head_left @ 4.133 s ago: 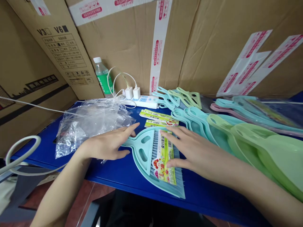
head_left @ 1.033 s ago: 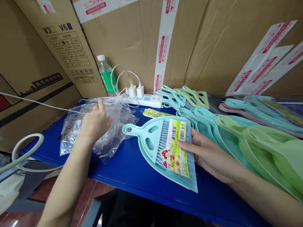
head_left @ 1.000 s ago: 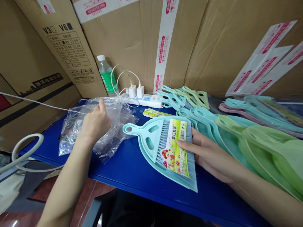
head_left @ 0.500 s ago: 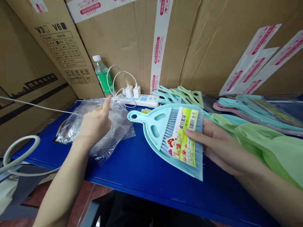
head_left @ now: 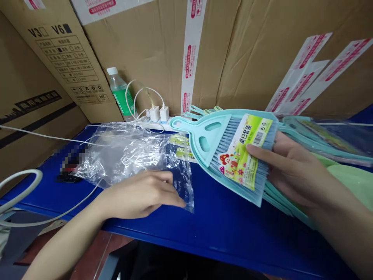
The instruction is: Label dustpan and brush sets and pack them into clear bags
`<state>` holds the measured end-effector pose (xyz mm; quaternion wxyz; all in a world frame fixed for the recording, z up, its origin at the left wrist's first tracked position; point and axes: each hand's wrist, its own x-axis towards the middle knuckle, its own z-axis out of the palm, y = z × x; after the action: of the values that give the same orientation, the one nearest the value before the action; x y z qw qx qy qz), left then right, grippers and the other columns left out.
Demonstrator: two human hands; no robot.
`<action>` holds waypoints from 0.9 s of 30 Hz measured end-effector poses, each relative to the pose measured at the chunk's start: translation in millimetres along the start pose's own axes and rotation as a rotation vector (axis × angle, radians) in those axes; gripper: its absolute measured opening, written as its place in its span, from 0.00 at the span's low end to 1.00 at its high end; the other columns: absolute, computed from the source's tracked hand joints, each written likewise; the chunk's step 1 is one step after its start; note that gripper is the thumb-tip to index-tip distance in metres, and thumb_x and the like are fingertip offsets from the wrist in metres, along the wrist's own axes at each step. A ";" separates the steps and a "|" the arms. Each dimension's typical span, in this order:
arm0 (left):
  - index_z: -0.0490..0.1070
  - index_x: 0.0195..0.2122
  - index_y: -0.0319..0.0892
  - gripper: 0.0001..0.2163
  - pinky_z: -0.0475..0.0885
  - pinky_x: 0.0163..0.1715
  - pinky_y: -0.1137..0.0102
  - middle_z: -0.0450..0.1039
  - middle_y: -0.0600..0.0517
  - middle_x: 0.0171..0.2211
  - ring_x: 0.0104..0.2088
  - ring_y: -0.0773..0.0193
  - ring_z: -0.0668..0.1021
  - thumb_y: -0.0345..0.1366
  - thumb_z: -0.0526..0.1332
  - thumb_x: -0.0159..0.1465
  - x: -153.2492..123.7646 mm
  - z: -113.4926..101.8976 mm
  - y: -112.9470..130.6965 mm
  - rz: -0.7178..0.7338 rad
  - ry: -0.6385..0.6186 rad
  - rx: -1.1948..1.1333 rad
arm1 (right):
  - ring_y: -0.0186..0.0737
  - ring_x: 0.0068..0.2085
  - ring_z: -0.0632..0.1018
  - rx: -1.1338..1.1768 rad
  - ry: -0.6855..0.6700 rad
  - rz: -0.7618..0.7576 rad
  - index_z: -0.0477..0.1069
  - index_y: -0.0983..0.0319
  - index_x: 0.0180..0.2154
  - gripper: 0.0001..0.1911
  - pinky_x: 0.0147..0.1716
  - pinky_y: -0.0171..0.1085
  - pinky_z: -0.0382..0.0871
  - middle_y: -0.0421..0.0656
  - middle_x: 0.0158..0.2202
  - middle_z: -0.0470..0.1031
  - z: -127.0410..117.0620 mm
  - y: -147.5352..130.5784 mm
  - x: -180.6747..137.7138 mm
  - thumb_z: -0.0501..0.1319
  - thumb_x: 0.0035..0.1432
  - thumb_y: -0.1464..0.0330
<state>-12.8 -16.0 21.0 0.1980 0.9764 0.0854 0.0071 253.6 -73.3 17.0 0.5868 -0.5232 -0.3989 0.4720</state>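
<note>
My right hand point(head_left: 291, 171) grips a light blue brush-and-dustpan set point(head_left: 230, 149) with a green and yellow label, holding it tilted above the blue table point(head_left: 227, 229). The thumb lies across the label and the other fingers are underneath. My left hand point(head_left: 142, 194) rests on the near corner of a clear plastic bag point(head_left: 134, 155), thumb and fingers closed on its edge. The bag lies spread flat on the table, left of the set.
More blue, green and pink dustpans point(head_left: 335, 140) are piled at the right. A green-labelled bottle point(head_left: 119, 93) and a white power strip point(head_left: 157, 116) with chargers stand against the cardboard boxes point(head_left: 247, 54) behind. White cables point(head_left: 20, 190) hang at the left edge.
My right hand has lifted the dustpan set up and to the right. My left hand has pulled one plastic bag off the pile toward me and spread it on the table.
</note>
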 end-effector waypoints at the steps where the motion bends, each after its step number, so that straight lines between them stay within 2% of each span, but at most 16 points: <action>1: 0.75 0.51 0.47 0.24 0.70 0.37 0.63 0.82 0.51 0.42 0.35 0.59 0.74 0.17 0.51 0.62 0.1 -0.6 1.5 0.007 -0.023 -0.003 | 0.56 0.52 0.78 -0.001 0.002 0.000 0.66 0.52 0.42 0.28 0.48 0.52 0.78 0.45 0.53 0.78 0.0 -0.3 -0.1 0.74 0.40 0.57; 5: 0.77 0.49 0.50 0.23 0.68 0.35 0.63 0.82 0.58 0.44 0.33 0.59 0.72 0.18 0.53 0.64 -3.7 -7.9 6.5 0.021 -0.074 -0.020 | 0.57 0.52 0.79 0.011 0.033 0.008 0.67 0.51 0.43 0.33 0.47 0.52 0.78 0.45 0.52 0.78 -0.2 -2.3 -1.6 0.77 0.34 0.56; 10: 0.79 0.46 0.51 0.21 0.70 0.40 0.64 0.82 0.59 0.44 0.34 0.60 0.74 0.21 0.50 0.68 -5.1 -11.4 9.7 0.037 -0.154 -0.056 | 0.58 0.48 0.81 0.009 0.079 -0.001 0.67 0.51 0.42 0.34 0.43 0.53 0.80 0.46 0.50 0.79 -0.1 -4.3 -3.8 0.77 0.31 0.54; 12: 0.79 0.46 0.50 0.19 0.70 0.43 0.64 0.81 0.56 0.47 0.39 0.58 0.76 0.23 0.52 0.68 -4.1 -9.7 9.1 0.030 -0.174 -0.041 | 0.58 0.48 0.81 0.014 0.102 0.000 0.67 0.51 0.41 0.34 0.43 0.54 0.80 0.46 0.50 0.79 0.8 -5.1 -4.5 0.78 0.31 0.54; 15: 0.78 0.49 0.47 0.12 0.71 0.48 0.63 0.78 0.50 0.52 0.48 0.55 0.75 0.29 0.61 0.66 -5.2 -10.0 7.2 0.006 -0.147 -0.039 | 0.58 0.48 0.80 0.041 0.128 0.021 0.68 0.52 0.40 0.37 0.44 0.53 0.80 0.46 0.49 0.80 2.9 -6.2 -4.8 0.79 0.27 0.54; 19: 0.73 0.54 0.48 0.18 0.70 0.53 0.62 0.75 0.48 0.55 0.53 0.54 0.75 0.33 0.67 0.63 -12.8 -14.9 6.0 -0.042 -0.087 -0.074 | 0.57 0.47 0.81 0.054 0.119 0.032 0.68 0.53 0.41 0.38 0.44 0.50 0.80 0.46 0.49 0.80 3.2 -4.3 -2.8 0.79 0.26 0.55; 22: 0.67 0.60 0.49 0.29 0.65 0.60 0.57 0.69 0.47 0.61 0.61 0.50 0.69 0.31 0.70 0.58 -17.8 -12.1 5.6 -0.108 -0.071 -0.014 | 0.56 0.47 0.81 0.057 0.072 0.031 0.68 0.52 0.42 0.37 0.44 0.50 0.80 0.45 0.49 0.80 1.1 0.3 -0.3 0.79 0.27 0.55; 24: 0.63 0.63 0.45 0.33 0.62 0.63 0.56 0.65 0.46 0.64 0.64 0.50 0.66 0.26 0.68 0.57 -18.8 -7.2 4.9 -0.134 -0.124 0.019 | 0.55 0.47 0.81 0.049 0.015 0.026 0.69 0.52 0.43 0.35 0.45 0.51 0.80 0.44 0.49 0.80 -0.1 3.9 1.3 0.78 0.30 0.55; 27: 0.59 0.65 0.41 0.33 0.61 0.64 0.58 0.64 0.46 0.65 0.65 0.55 0.65 0.18 0.56 0.58 -18.6 -2.1 2.7 -0.126 -0.172 0.047 | 0.54 0.46 0.81 0.037 -0.046 0.077 0.68 0.53 0.44 0.33 0.46 0.52 0.79 0.45 0.49 0.80 -1.3 8.2 2.9 0.77 0.35 0.57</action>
<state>-30.8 -20.8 24.3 0.1816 0.9705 0.1296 -0.0914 254.4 -70.7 8.6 0.5683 -0.5163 -0.3831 0.5135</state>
